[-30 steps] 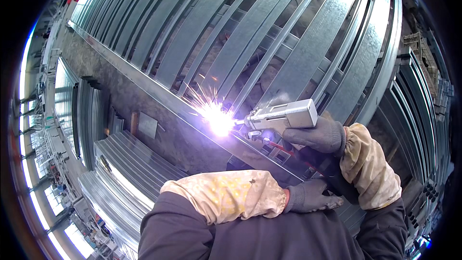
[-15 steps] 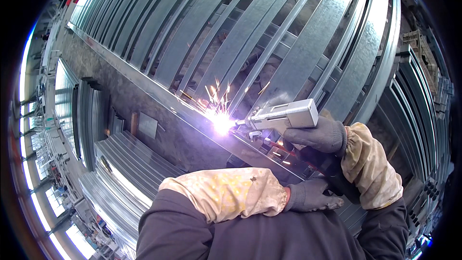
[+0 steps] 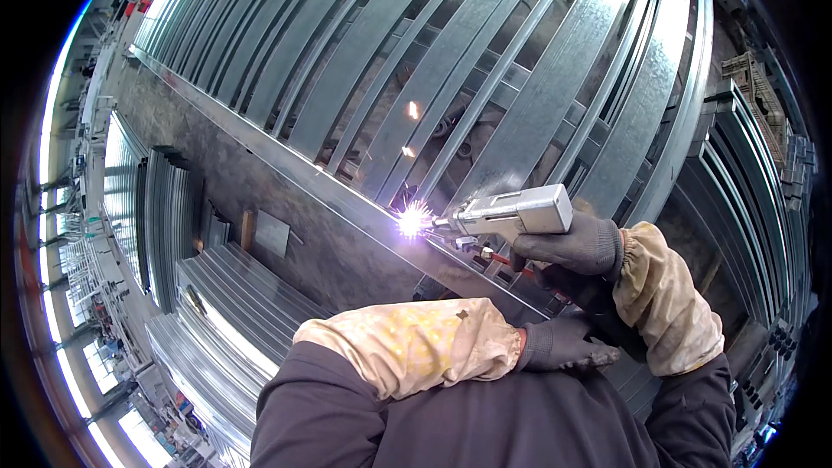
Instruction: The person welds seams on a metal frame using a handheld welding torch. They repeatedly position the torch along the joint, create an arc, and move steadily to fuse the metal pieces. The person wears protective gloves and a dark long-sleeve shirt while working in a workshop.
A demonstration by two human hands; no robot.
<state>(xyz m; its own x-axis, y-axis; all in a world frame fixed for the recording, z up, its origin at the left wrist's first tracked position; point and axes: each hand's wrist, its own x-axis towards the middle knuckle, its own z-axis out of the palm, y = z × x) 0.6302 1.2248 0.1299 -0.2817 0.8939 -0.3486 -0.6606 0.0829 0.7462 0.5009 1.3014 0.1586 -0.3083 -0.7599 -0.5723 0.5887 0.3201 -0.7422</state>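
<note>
A silver handheld welding gun [image 3: 520, 211] is in my right hand [image 3: 574, 244], its grey-gloved fingers closed round the grip. Its nozzle points left, and a bright violet-white arc with short sparks [image 3: 413, 220] burns at the tip. The arc sits on the long metal edge rail [image 3: 342, 195], where the ends of the flat metal slats [image 3: 416, 113] meet it. Lower down, my left hand [image 3: 559, 345], also in a grey glove, is curled against the thick black hose [image 3: 620, 334] below the gun. Part of its grip is hidden by the hose.
Stacked metal profiles [image 3: 247, 295] lie left of the frame, with more upright ones [image 3: 169, 217] beyond. Another stack of long profiles [image 3: 745, 199] stands on the right. A small metal plate [image 3: 271, 234] lies on the floor. A thin red line [image 3: 503, 258] runs beside the gun.
The arc and its spray of sparks have become smaller. The gun tip and arc lie slightly further right in the picture. Both hands keep about the same hold.
</note>
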